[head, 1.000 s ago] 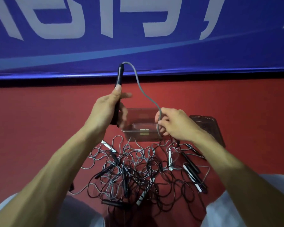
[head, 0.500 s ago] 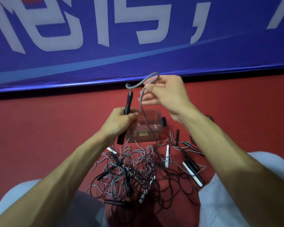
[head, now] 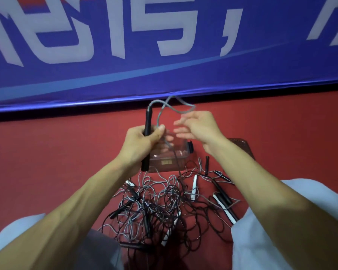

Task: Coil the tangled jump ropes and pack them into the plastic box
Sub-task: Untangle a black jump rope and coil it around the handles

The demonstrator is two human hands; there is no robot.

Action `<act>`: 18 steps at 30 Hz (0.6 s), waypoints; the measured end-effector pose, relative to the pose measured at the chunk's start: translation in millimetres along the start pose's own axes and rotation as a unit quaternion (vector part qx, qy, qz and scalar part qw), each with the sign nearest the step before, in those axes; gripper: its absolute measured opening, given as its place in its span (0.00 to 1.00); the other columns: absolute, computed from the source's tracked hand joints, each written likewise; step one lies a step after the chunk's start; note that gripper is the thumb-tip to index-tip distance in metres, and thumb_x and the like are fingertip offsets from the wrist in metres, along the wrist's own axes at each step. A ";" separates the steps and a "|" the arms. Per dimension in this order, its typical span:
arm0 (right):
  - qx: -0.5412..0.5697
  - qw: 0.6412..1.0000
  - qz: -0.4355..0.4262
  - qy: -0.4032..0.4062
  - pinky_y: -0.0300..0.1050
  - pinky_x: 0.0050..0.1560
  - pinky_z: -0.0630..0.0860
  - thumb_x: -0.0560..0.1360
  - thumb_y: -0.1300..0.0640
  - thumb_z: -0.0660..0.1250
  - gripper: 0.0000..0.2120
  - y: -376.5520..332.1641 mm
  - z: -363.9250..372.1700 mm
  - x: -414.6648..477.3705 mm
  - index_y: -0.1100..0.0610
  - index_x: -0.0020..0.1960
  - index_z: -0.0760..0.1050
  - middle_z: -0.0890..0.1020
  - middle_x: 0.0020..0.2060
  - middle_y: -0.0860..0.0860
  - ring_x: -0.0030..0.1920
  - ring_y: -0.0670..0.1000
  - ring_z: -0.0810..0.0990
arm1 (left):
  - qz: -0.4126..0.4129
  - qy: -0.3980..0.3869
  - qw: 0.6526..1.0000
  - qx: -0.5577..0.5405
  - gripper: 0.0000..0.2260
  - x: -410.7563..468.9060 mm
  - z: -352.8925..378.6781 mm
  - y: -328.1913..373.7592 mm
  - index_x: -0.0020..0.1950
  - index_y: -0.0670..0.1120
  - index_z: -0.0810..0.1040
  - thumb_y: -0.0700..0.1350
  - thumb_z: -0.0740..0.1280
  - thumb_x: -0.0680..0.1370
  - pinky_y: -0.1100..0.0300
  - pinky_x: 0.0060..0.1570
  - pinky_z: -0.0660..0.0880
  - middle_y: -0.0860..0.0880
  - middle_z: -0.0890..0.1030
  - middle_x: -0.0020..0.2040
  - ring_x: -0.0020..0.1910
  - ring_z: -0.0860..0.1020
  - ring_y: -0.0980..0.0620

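Fingers of the left hand (head: 140, 142) clamp a black handle (head: 147, 121) at centre frame; those of the right hand (head: 200, 127) are spread apart and blurred.

Across the upper half of the frame hangs a blue banner (head: 203, 78) with white characters, and a red floor (head: 47, 149) lies below it. At lower centre, black and grey jump ropes (head: 160, 207) lie heaped in a tangle. Just above the heap stands the clear plastic box (head: 180, 159), partly behind the left hand, with a dark lid (head: 242, 145) beside it on the right. From the handle's top a grey rope (head: 156, 101) loops past the right fingertips and drops by the left thumb; whether it touches the right fingers I cannot tell.
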State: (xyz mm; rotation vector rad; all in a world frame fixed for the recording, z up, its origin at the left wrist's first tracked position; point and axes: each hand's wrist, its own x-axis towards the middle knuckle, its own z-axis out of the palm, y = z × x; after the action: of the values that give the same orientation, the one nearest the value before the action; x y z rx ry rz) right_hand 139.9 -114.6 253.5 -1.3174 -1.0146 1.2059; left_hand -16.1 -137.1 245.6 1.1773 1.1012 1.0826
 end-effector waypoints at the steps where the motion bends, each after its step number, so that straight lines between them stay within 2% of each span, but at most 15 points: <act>1: -0.087 0.996 0.007 -0.030 0.40 0.37 0.82 0.79 0.68 0.62 0.08 7.7 -1.8 0.7 0.62 0.56 0.75 0.82 0.43 0.54 0.39 0.50 0.82 | 0.005 0.014 0.999 -0.030 0.08 -0.8 0.5 6.1 0.43 0.40 0.79 0.42 0.66 0.80 0.57 0.41 0.82 0.44 0.85 0.38 0.35 0.84 0.47; 2: -0.192 0.979 -0.003 -0.065 0.39 0.40 0.82 0.78 0.67 0.63 0.10 12.8 -3.0 -0.3 0.60 0.58 0.77 0.82 0.44 0.52 0.42 0.49 0.81 | 0.009 0.025 0.998 -0.058 0.08 -1.8 0.0 12.5 0.43 0.40 0.78 0.43 0.66 0.80 0.57 0.40 0.82 0.44 0.85 0.37 0.34 0.84 0.48; 4: -0.391 0.907 -0.032 -0.154 0.41 0.52 0.79 0.77 0.67 0.63 0.15 23.6 -3.4 -0.4 0.57 0.60 0.79 0.83 0.52 0.51 0.51 0.51 0.81 | 0.016 0.046 0.993 -0.109 0.08 -3.7 -4.9 25.0 0.44 0.40 0.77 0.44 0.67 0.79 0.57 0.40 0.82 0.44 0.85 0.38 0.35 0.84 0.48; 5: -0.446 0.871 -0.035 -0.203 0.44 0.57 0.77 0.76 0.68 0.63 0.16 28.7 -2.2 -1.1 0.56 0.59 0.80 0.83 0.55 0.52 0.54 0.52 0.81 | 0.017 0.056 0.989 -0.137 0.08 -4.3 -9.4 30.2 0.44 0.40 0.77 0.44 0.67 0.79 0.57 0.40 0.82 0.43 0.85 0.38 0.35 0.85 0.47; 6: -0.462 0.851 -0.028 -0.248 0.46 0.59 0.76 0.75 0.68 0.64 0.16 34.1 -0.2 -2.6 0.54 0.57 0.80 0.83 0.55 0.53 0.55 0.52 0.81 | 0.016 0.065 0.984 -0.165 0.08 -4.6 -14.9 34.8 0.45 0.40 0.77 0.45 0.67 0.78 0.57 0.41 0.82 0.43 0.85 0.38 0.36 0.85 0.47; 7: -0.448 0.848 -0.025 -0.281 0.48 0.58 0.76 0.74 0.69 0.64 0.16 39.2 3.0 -4.6 0.53 0.55 0.80 0.83 0.55 0.55 0.53 0.52 0.81 | 0.015 0.073 0.979 -0.188 0.08 -4.6 -20.6 38.4 0.45 0.40 0.77 0.45 0.67 0.78 0.56 0.42 0.82 0.43 0.85 0.38 0.37 0.85 0.46; 9: -0.417 0.862 -0.057 -0.282 0.50 0.56 0.77 0.74 0.68 0.64 0.16 46.7 10.4 -4.3 0.49 0.51 0.78 0.83 0.53 0.53 0.49 0.50 0.81 | 0.012 0.086 0.971 -0.224 0.10 -4.8 -32.1 44.2 0.46 0.40 0.77 0.47 0.66 0.79 0.57 0.41 0.83 0.45 0.85 0.38 0.38 0.85 0.47; 11: -0.432 0.866 -0.115 -0.222 0.47 0.56 0.77 0.76 0.63 0.66 0.11 49.9 15.9 -1.8 0.47 0.48 0.78 0.84 0.49 0.48 0.49 0.50 0.81 | 0.011 0.098 0.959 -0.265 0.11 -3.8 -39.3 46.6 0.46 0.41 0.77 0.48 0.65 0.80 0.60 0.39 0.82 0.46 0.85 0.37 0.38 0.85 0.49; 13: -0.425 0.881 -0.141 -0.156 0.45 0.50 0.79 0.76 0.61 0.68 0.08 50.2 20.8 -0.9 0.49 0.44 0.80 0.84 0.42 0.48 0.46 0.50 0.83 | 0.016 0.111 0.947 -0.302 0.11 -2.3 -41.0 47.5 0.45 0.41 0.76 0.48 0.64 0.81 0.62 0.36 0.81 0.46 0.85 0.36 0.37 0.85 0.50; 16: -0.316 0.933 -0.128 -0.114 0.43 0.41 0.82 0.74 0.65 0.70 0.11 46.3 22.9 -3.2 0.50 0.39 0.80 0.84 0.34 0.48 0.38 0.49 0.85 | 0.022 0.122 0.929 -0.349 0.11 1.4 -36.9 47.4 0.45 0.42 0.75 0.48 0.63 0.81 0.63 0.36 0.81 0.46 0.85 0.34 0.35 0.85 0.52; 18: -0.236 0.959 -0.118 -0.106 0.40 0.35 0.81 0.74 0.68 0.69 0.12 37.9 21.6 -7.5 0.52 0.39 0.80 0.83 0.33 0.52 0.35 0.50 0.85 | 0.026 0.127 0.922 -0.364 0.12 5.1 -34.6 46.2 0.48 0.42 0.75 0.50 0.62 0.82 0.62 0.38 0.82 0.45 0.85 0.35 0.36 0.85 0.52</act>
State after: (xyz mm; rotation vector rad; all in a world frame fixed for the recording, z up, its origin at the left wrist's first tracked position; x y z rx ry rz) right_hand 115.4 -122.9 217.6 -1.3916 -1.6423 0.9664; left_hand -52.0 -123.9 289.2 0.4792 0.7385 1.5402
